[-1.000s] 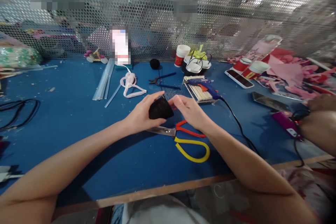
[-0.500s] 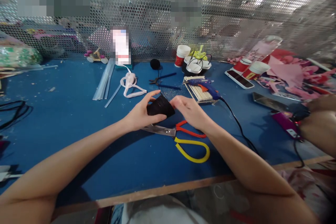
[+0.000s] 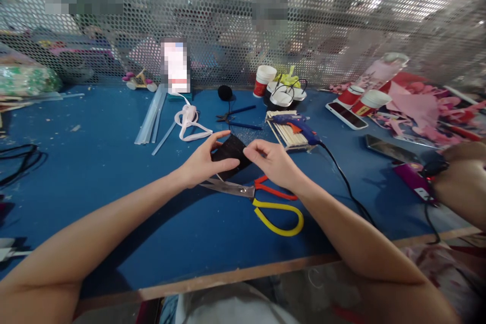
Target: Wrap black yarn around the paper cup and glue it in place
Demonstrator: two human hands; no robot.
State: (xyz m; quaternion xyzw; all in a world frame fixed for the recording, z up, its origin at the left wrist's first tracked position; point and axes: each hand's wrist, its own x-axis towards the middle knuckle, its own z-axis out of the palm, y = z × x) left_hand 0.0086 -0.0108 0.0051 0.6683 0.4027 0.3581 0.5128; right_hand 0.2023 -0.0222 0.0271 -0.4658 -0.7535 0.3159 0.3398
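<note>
My left hand (image 3: 201, 162) is closed around a small black cup-shaped piece (image 3: 231, 153), its thumb across the front and its fingers behind. Fine ridges like wound yarn show on the dark surface, and a pale edge shows at the lower left. My right hand (image 3: 271, 159) pinches at the piece's right edge; the fingertips hide what exactly lies between them. From a ball of black yarn (image 3: 225, 92), a thin strand runs toward the piece. Large scissors (image 3: 243, 190) with one red and one yellow handle lie on the table just below both hands.
Blue-handled pliers (image 3: 239, 116) lie beyond my hands. A blue glue gun (image 3: 298, 126) rests on pale sticks at the right, its cord trailing forward. White ribbon (image 3: 188, 124) and clear glue sticks (image 3: 150, 116) are at the left. Another person's hand (image 3: 461, 182) is at the right edge.
The black piece has tilted and turned slightly in my hands. My right fingertips have moved a little left, further over its edge. The tools on the table stay put.
</note>
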